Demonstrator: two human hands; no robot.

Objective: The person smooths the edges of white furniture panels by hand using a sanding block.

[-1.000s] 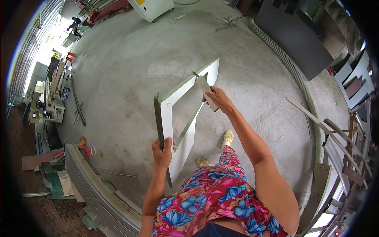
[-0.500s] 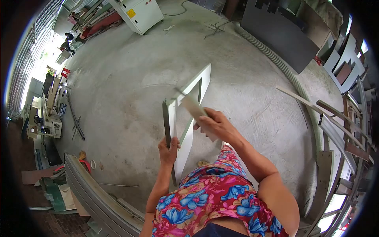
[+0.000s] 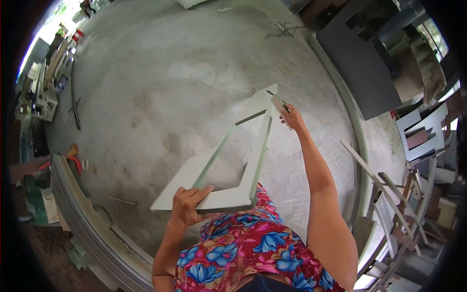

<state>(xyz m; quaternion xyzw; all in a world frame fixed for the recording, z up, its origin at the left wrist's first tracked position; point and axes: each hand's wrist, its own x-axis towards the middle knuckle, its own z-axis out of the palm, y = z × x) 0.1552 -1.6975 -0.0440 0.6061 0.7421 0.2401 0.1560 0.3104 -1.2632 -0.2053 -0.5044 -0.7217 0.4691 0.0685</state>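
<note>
Left grip (image 3: 186, 205): holding your white, four-sided frame (image 3: 253, 163)
Right grip (image 3: 293, 117): holding a long, pale block (image 3: 278, 102) near frame's far end

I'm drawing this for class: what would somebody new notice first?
Probably the white frame in the middle, gripped by the left hand at its near end while the right hand holds a pale bar near the frame's far end. Then the bright flowery clothes below, and the ridged hose on the right.
</note>
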